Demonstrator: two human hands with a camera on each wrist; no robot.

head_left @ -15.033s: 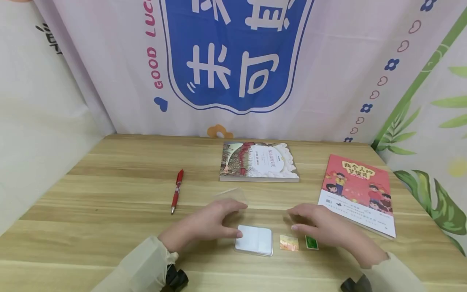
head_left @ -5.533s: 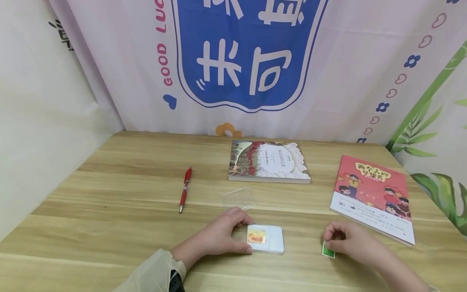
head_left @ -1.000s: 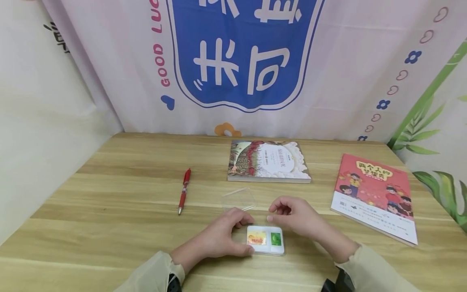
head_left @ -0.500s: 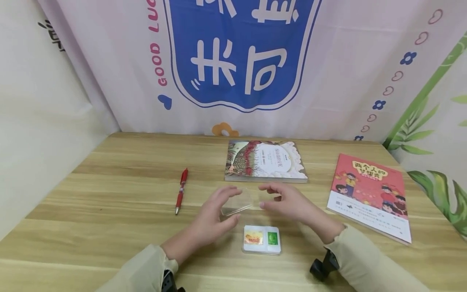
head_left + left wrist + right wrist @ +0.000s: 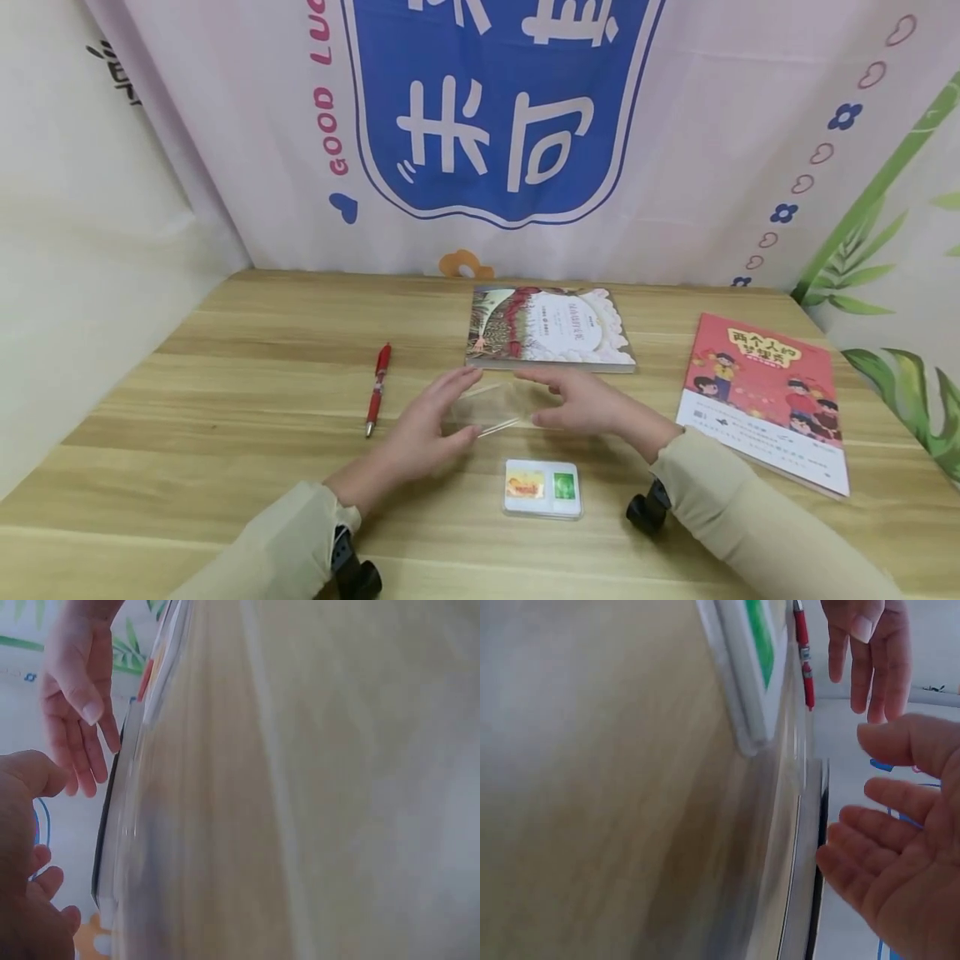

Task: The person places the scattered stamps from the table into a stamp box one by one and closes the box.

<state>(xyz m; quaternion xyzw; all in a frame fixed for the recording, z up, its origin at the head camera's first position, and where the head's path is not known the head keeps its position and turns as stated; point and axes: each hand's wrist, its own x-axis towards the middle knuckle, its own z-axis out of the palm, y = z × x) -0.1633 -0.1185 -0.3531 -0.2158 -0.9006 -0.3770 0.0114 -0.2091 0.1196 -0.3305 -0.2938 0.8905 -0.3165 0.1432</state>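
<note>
A clear plastic cover (image 5: 491, 407) lies on the table between the two hands. My left hand (image 5: 427, 425) is at its left side, thumb and fingers spread; whether they touch its edge I cannot tell. On the other side my right hand (image 5: 581, 402) reaches in, fingers extended, with no object in its palm in the right wrist view. Nearer me sits a small white flat case (image 5: 531, 505) with a clear rim. On it lie a yellow-orange stamp-like piece (image 5: 525, 484) at left and a green one (image 5: 565, 486) at right.
A red pen (image 5: 378, 390) lies left of the hands. Behind them is a book with a pale illustrated cover (image 5: 551, 327), close to the fingertips. A red-and-white book (image 5: 761, 400) lies at the right. A printed cloth (image 5: 675, 167) hangs behind the table.
Both stamp-like pieces, earlier off the case, now lie on it; the right hand held the green one. The left hand has left the case, and both hands have moved forward around the clear cover.
</note>
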